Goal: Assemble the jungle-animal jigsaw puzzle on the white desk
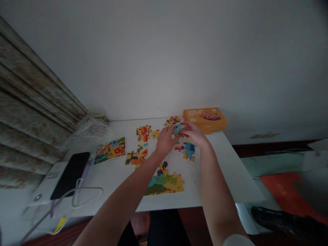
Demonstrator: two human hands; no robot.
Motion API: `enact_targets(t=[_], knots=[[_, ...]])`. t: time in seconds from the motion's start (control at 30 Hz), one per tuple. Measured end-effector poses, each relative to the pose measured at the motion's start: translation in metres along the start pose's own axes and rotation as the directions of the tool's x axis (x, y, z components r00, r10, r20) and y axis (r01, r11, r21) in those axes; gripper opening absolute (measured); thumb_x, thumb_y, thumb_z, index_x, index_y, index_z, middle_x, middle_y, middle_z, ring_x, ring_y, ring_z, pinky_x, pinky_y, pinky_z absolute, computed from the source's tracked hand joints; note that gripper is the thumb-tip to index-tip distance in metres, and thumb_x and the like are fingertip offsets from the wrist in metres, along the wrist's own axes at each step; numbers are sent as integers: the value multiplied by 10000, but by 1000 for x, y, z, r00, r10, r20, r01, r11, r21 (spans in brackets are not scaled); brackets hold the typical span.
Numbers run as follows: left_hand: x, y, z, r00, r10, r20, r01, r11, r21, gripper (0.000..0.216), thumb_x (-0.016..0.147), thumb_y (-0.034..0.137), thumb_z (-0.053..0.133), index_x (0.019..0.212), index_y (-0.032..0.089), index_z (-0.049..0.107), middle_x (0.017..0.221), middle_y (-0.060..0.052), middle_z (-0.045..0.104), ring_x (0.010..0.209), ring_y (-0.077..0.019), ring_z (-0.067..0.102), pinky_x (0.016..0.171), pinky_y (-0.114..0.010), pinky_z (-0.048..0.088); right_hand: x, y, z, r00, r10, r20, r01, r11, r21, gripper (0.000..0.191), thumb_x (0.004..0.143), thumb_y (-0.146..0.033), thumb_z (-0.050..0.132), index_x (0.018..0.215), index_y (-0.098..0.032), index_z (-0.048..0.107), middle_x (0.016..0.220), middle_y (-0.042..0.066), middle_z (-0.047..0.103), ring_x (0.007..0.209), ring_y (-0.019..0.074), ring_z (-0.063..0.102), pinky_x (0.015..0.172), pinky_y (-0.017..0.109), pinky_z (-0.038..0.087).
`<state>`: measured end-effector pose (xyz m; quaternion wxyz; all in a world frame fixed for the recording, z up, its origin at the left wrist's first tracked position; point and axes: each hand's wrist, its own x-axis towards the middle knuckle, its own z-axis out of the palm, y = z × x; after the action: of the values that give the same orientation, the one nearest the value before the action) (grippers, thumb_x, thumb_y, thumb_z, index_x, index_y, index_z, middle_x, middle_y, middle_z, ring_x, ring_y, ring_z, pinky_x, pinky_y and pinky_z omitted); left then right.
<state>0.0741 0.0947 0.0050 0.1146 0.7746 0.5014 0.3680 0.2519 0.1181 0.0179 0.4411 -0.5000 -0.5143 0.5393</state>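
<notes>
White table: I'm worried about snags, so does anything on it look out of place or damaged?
The white cable looks untidy: it curls in a loose loop by the black phone and trails past the near edge of the table. I see no spill or clear damage.

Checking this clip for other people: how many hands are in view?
2. The left hand is left of the blue puzzle piece held over the table; the right hand is right of it. No others show.
</notes>
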Motion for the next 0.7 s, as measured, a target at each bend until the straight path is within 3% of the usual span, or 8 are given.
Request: enact_targets(t=[0.1,0.2,0.3,0.4,0.47,0.7], knots=[[-17,8,-2,999,-26,35,25,1000,17,531,943,317,674,1423,215,470,1387,-146,586,1330,-277,543,1124,-473,462,5,4,-2,996,-1,-90,-2,999,-43,481,636,-402,757,1067,-198,692,711,-12,639,611,138,537,560,263,388],[-34,17,-3,984,1,177,-13,998,64,487,980,330,600,1434,205,478,1454,-159,541,1380,-283,503,1164,-491,421,11,7,-6,970,-44,-239,25,996,-81,471,665,-465,711,1037,-177,709,704,-8,627,604,136,520,556,263,377],[-48,23,-1,912,125,390,-171,982,85,382,1008,338,537,1375,237,562,1479,-126,551,1409,-275,487,1222,-522,331,16,10,-9,949,-83,-303,59,994,-87,471,654,-484,705,1008,-174,719,717,-4,634,626,140,536,567,255,388],[-55,24,2,823,216,525,-296,952,73,416,1030,386,498,1426,266,541,1553,-94,504,1460,-259,436,1247,-523,278,19,15,-11,940,-112,-322,92,993,-77,458,630,-464,728,984,-173,724,691,-24,607,631,136,538,582,251,405],[-57,21,3,804,205,558,-306,948,92,463,1045,431,462,1477,269,497,1578,-94,478,1462,-254,436,1239,-518,288,21,18,-12,933,-121,-338,108,993,-55,457,613,-456,748,969,-171,720,662,-43,570,621,131,525,585,249,407],[-49,-2,-14,824,90,559,-247,945,213,481,1061,447,419,1482,230,502,1587,-130,463,1491,-263,398,1246,-533,252,24,21,-14,930,-145,-337,134,989,-57,463,617,-493,760,942,-166,728,629,-65,492,590,116,466,564,243,368]])
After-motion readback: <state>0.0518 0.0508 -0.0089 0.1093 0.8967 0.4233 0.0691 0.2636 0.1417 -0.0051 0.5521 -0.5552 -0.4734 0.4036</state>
